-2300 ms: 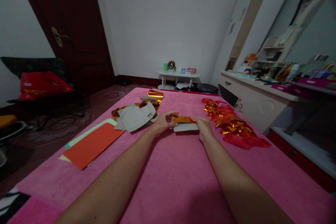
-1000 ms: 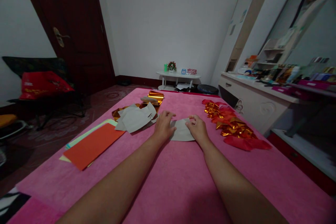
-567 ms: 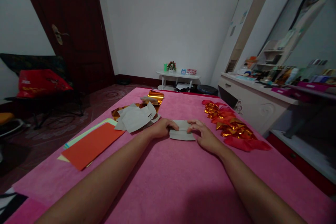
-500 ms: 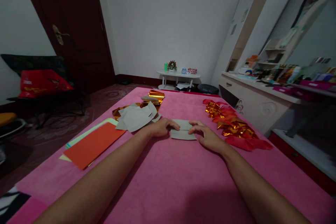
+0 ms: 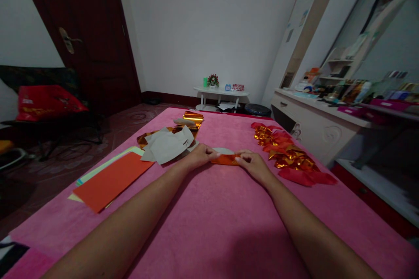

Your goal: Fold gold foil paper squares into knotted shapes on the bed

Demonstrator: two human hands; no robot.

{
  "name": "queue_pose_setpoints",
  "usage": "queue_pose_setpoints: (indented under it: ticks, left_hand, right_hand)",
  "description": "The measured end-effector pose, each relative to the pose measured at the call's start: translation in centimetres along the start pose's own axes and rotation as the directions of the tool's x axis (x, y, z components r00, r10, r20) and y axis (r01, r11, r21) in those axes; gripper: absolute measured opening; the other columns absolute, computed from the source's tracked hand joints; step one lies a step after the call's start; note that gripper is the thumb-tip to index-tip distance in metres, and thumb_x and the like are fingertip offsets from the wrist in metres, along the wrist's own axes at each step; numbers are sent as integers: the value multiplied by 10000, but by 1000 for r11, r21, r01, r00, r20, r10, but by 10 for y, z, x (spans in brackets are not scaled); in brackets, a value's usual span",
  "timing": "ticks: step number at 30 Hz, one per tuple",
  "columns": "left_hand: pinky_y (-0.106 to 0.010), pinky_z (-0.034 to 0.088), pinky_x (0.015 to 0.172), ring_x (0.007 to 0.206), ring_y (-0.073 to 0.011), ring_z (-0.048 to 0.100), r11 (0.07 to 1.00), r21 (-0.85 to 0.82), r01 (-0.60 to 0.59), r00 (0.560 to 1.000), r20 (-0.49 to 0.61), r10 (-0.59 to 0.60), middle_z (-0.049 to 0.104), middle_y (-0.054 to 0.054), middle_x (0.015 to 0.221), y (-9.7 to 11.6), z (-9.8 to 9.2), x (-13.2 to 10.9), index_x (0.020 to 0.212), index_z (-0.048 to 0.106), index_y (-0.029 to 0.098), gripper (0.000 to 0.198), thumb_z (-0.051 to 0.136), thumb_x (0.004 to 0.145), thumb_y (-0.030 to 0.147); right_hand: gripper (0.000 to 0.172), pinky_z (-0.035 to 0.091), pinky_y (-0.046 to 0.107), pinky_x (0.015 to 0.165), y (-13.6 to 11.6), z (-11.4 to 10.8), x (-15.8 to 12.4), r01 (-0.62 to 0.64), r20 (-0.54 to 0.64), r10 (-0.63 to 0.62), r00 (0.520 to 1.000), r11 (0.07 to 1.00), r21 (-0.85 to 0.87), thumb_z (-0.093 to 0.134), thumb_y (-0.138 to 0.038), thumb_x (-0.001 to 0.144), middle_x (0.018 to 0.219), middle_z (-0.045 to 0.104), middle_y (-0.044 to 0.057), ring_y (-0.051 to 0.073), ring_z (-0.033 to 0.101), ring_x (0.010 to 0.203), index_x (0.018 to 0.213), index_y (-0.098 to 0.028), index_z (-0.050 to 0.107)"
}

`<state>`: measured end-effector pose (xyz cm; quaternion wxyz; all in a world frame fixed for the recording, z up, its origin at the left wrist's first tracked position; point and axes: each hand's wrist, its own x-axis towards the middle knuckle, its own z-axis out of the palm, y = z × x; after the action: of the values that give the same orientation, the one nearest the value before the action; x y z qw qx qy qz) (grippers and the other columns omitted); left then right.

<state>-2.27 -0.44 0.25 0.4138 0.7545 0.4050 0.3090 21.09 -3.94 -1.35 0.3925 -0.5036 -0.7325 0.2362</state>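
Between my hands is a small sheet of foil paper point(image 5: 225, 159), its shiny orange-gold face showing at the near side and its pale grey back behind. My left hand point(image 5: 203, 155) pinches its left end with thumb and fingers. At the right end my right hand point(image 5: 253, 163) grips it the same way, thumb in front. Just left of my left hand lies a loose pile of grey-backed paper pieces point(image 5: 166, 144). A roll of gold foil point(image 5: 193, 117) sits behind that pile. Beyond my right hand is a row of crumpled red and gold foil pieces point(image 5: 288, 152).
An orange card point(image 5: 111, 181) lies over pale sheets on the left of the pink-covered table point(image 5: 209, 226). A low white table point(image 5: 222, 92) stands by the far wall. On the right is a cluttered dresser point(image 5: 322, 107); a red bag point(image 5: 49, 101) rests on a chair at left.
The paper lay grey side up with its edges folded inward; now it is folded over, with the orange-gold side facing me. Both hands have closed in on its ends.
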Motion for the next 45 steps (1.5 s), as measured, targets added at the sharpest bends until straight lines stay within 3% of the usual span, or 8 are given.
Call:
queue_pose_setpoints:
  ticks: [2,7,12,15,23,29,36,45]
  left_hand:
    - [-217,196,436,423,-57,300,997,80,21,997,-70,-15,390,40,428,-4,6,4,523,610,105,462,581,741,512]
    - [-204,290,471,514,-96,467,985,157,78,981,-189,-47,603,-6,583,-10,16,11,724,716,117,325,638,684,430]
    - [-214,377,543,589,-117,544,982,189,1,981,-193,36,674,-25,706,-15,21,11,812,717,146,254,644,682,352]
    - [-228,392,586,658,-135,560,956,285,-63,981,-156,111,678,-28,784,-16,22,10,851,717,165,293,671,661,384]
    - [-240,368,580,635,-137,547,923,385,4,986,-158,62,657,-26,734,-15,24,12,762,701,166,270,614,730,420]
    - [-240,392,629,702,-136,558,901,433,2,961,-249,117,652,-20,792,-16,28,10,804,666,175,127,647,717,267]
    - [-284,441,781,888,-178,555,883,469,14,928,-336,163,597,-63,972,-21,30,8,1019,607,163,366,707,690,287]
    - [-332,454,800,901,-214,575,930,367,24,920,-373,123,623,-78,1008,-22,27,9,1210,526,169,745,803,545,360]
  right_hand:
    - [254,458,329,788,2,2,3,-19,-48,17,999,999,-35,574,-323,755,906,673,63,197,615,840,542,-189,604]
    - [202,464,303,729,6,8,5,-84,-146,66,987,990,-115,586,-276,704,896,678,54,180,615,783,521,-192,567]
    - [40,464,302,735,5,11,3,-92,-191,59,980,981,-169,612,-219,654,818,655,23,171,593,763,633,-195,587]
    - [120,460,311,770,3,11,2,-48,-184,13,983,982,-185,622,-199,650,842,641,22,174,583,806,769,-198,639]
    - [63,448,311,769,12,10,5,-45,-159,16,987,982,-186,623,-236,683,873,616,34,171,565,812,640,-195,600]
    - [33,434,289,736,11,13,6,-94,-193,37,980,951,-295,611,-213,681,844,600,21,160,557,794,659,-197,593]
    - [314,425,311,723,5,17,7,-218,-269,113,956,890,-400,698,-388,639,955,578,61,209,557,882,903,-222,661]
    - [157,375,240,557,10,18,16,-225,-194,195,962,963,-147,721,-308,577,691,597,-9,135,522,631,654,-199,637]
